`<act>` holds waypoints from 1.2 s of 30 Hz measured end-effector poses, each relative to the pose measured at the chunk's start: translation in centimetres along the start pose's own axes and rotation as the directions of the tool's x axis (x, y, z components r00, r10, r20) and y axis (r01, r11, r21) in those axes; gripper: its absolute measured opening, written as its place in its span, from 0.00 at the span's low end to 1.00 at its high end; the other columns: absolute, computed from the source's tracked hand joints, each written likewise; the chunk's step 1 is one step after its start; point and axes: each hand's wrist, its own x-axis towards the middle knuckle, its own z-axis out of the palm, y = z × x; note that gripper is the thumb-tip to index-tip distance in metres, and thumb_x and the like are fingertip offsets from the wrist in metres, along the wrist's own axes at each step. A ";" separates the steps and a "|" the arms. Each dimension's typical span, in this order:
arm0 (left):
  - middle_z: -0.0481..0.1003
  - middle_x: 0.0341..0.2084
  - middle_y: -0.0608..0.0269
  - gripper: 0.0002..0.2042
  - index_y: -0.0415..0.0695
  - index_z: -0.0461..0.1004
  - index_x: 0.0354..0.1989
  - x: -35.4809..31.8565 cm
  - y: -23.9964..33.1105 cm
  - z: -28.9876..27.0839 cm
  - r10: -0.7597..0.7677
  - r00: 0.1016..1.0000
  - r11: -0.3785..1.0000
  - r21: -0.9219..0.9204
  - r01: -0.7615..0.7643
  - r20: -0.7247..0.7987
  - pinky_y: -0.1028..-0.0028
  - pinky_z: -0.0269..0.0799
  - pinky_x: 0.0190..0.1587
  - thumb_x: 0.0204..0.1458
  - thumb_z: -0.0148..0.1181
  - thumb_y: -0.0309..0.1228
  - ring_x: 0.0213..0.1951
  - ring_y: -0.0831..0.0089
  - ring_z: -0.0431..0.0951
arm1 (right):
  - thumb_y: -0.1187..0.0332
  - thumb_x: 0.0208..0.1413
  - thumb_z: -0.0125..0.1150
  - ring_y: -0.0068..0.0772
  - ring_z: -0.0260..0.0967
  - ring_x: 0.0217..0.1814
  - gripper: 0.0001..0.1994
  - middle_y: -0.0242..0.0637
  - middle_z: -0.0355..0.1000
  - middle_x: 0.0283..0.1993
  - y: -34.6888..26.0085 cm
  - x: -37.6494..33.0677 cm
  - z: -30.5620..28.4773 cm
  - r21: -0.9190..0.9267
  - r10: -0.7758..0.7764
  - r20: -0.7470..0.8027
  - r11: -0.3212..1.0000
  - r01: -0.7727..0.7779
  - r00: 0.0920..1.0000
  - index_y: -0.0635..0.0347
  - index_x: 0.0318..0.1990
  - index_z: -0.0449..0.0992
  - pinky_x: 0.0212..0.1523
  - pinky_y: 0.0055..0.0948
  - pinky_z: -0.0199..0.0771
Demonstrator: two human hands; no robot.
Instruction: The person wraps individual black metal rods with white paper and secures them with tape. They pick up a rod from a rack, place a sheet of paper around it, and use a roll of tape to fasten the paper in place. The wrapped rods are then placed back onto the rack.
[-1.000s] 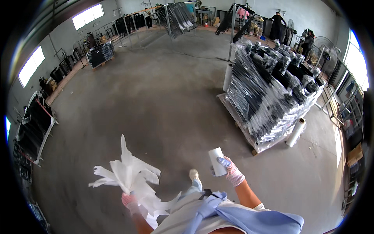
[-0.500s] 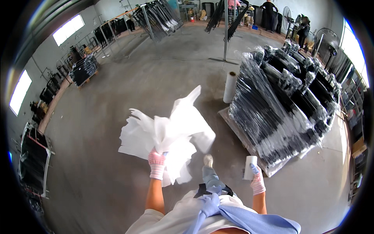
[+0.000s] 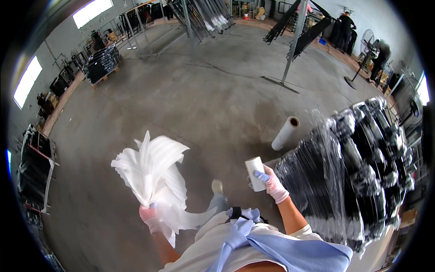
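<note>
My left hand (image 3: 150,216), in a pink and white knit glove, is closed round a gathered bunch of thin white foam sheets (image 3: 156,174). The sheets fan out above the fist, and some hang down beside my leg. On the other side, my right hand (image 3: 273,183) wears a similar glove with bluish fingertips. It grips a small white roll (image 3: 256,171), held tilted in front of me near the wrapped stack. What the roll is made of I cannot tell.
A pallet load of black parts in clear stretch film (image 3: 317,181) stands close on my right. Beside it a larger film roll (image 3: 285,133) stands on the concrete floor (image 3: 190,99). Ahead are a metal rack post (image 3: 294,50) and hanging black parts (image 3: 204,18). A person (image 3: 346,29) is at the back.
My right hand has come up and forward with the white roll. The foam sheets have swung left with my left hand. The wrapped stack now appears nearer and lower on the right.
</note>
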 end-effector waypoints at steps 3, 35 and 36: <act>0.73 0.26 0.58 0.18 0.39 0.69 0.32 4.2 0.1 5.9 -0.031 0.998 0.985 0.167 0.040 -0.058 0.71 0.68 0.36 0.31 0.60 0.33 0.30 0.63 0.73 | 0.58 0.42 0.60 0.18 0.65 0.31 0.24 0.28 0.66 0.31 -2.6 8.5 1.1 -0.014 -0.038 0.065 0.999 0.039 0.997 0.61 0.45 0.65 0.31 0.19 0.66; 0.74 0.26 0.52 0.18 0.41 0.72 0.32 44.8 80.8 62.0 0.363 0.844 0.913 0.030 -0.407 0.396 0.67 0.69 0.34 0.31 0.63 0.36 0.30 0.57 0.74 | 0.63 0.42 0.60 0.19 0.62 0.34 0.23 0.27 0.64 0.35 -37.4 72.1 -34.7 0.174 -0.108 -0.281 0.971 0.161 0.954 0.59 0.46 0.63 0.35 0.22 0.65; 0.74 0.26 0.52 0.17 0.41 0.72 0.32 46.2 81.9 63.7 0.375 0.829 0.918 -0.041 -0.395 0.415 0.67 0.69 0.33 0.31 0.63 0.36 0.30 0.57 0.74 | 0.64 0.41 0.61 0.19 0.61 0.35 0.23 0.27 0.64 0.35 -38.4 74.6 -35.3 0.143 -0.084 -0.235 0.982 0.120 0.968 0.59 0.46 0.63 0.35 0.22 0.64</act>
